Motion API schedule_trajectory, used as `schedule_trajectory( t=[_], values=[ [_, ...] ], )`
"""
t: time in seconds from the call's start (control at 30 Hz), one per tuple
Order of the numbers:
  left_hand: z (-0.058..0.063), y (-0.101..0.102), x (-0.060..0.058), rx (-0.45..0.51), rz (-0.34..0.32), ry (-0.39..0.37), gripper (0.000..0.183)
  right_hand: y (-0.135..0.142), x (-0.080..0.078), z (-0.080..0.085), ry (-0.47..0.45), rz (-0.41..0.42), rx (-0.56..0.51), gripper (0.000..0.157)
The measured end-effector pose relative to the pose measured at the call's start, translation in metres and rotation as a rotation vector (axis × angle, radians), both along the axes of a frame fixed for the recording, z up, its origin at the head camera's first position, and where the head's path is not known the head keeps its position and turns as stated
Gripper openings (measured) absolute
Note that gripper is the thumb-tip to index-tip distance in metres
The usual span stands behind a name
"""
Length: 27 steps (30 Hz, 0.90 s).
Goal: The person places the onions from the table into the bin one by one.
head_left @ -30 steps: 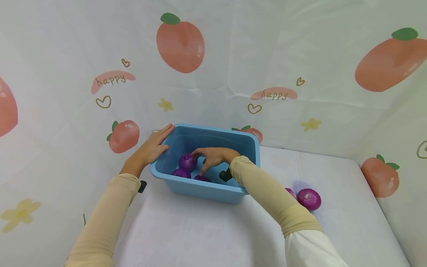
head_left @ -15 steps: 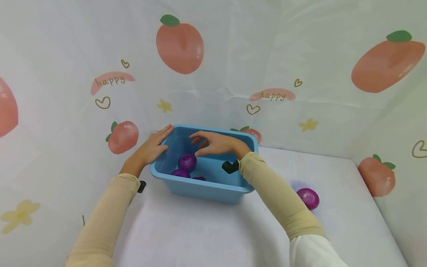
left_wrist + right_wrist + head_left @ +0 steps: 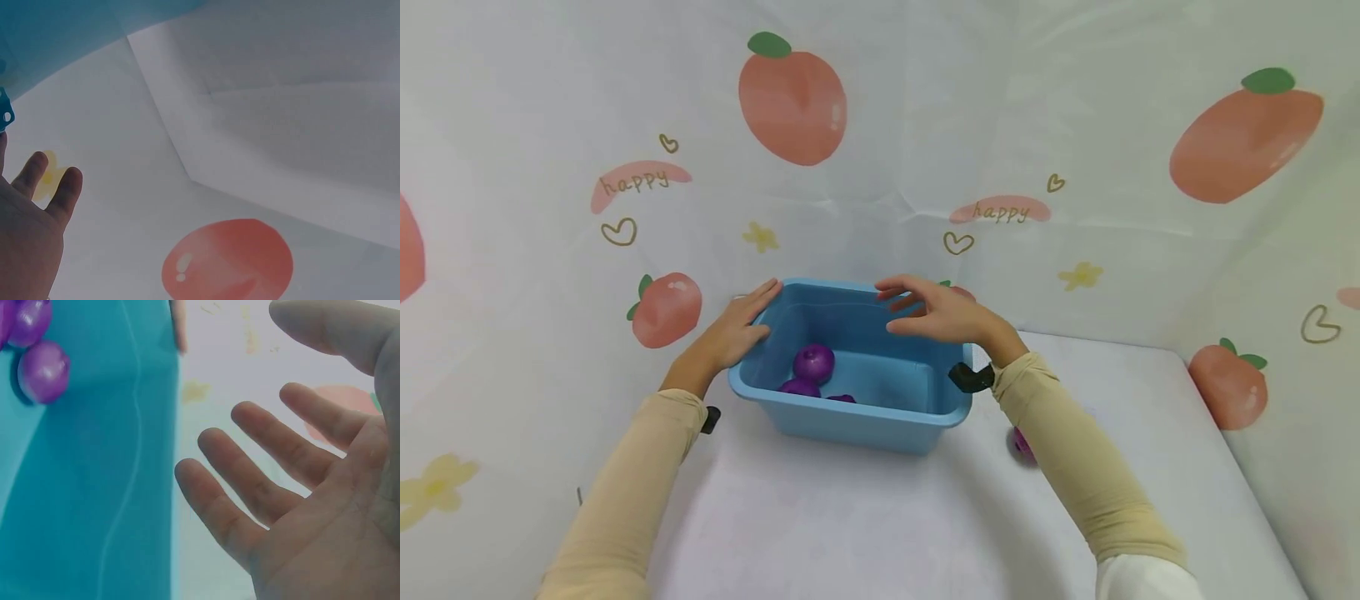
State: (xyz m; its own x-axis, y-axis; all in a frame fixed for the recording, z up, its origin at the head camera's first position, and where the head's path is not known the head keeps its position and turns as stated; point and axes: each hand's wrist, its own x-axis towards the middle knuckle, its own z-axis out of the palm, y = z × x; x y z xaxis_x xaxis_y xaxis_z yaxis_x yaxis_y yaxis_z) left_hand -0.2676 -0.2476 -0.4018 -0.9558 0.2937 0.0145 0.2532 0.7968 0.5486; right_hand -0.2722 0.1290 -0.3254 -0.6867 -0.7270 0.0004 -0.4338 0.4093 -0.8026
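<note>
A blue plastic tub [image 3: 857, 427] stands on the table with several purple onions inside, one of them an onion [image 3: 814, 363] near its left end. My left hand [image 3: 733, 333] rests on the tub's left rim, fingers extended along it. Over the tub's right back part hovers my right hand [image 3: 943, 312], its fingers spread and nothing held. In the right wrist view the palm of the right hand [image 3: 312, 494] faces the camera beside the tub wall [image 3: 112, 456]. Another onion [image 3: 1022, 446] lies on the table, partly hidden by the right forearm.
White cloth covers the table [image 3: 820, 525]. Behind the tub hangs a white backdrop [image 3: 865, 125] printed with fruit, hearts and flowers. A black wrist strap piece [image 3: 972, 378] shows at the right wrist.
My right hand has risen out of the tub, away from the onions, and moved to the right with empty fingers. The left hand has stayed on the rim.
</note>
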Motion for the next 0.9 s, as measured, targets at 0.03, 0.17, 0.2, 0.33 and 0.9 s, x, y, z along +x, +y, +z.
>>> schedule_trajectory(
  t=[0.03,0.17,0.2,0.33,0.9],
  values=[
    [0.000,0.000,0.000,0.001,0.001,-0.001,0.078,0.008,0.001,0.001,0.011,-0.015,-0.011,0.061],
    [0.001,-0.001,0.000,0.002,0.001,0.005,0.078,0.040,0.005,0.003,0.068,-0.101,-0.064,0.059],
    [0.001,-0.001,0.000,0.002,0.000,0.010,0.078,0.049,0.007,0.004,0.076,-0.129,-0.077,0.059],
    [0.001,-0.001,0.000,0.003,-0.006,0.016,0.077,0.085,0.015,0.000,0.106,-0.237,-0.073,0.056],
    [-0.001,-0.001,-0.003,0.001,-0.012,-0.019,0.078,0.204,0.071,-0.058,0.049,-0.456,0.205,0.064]
  ],
)
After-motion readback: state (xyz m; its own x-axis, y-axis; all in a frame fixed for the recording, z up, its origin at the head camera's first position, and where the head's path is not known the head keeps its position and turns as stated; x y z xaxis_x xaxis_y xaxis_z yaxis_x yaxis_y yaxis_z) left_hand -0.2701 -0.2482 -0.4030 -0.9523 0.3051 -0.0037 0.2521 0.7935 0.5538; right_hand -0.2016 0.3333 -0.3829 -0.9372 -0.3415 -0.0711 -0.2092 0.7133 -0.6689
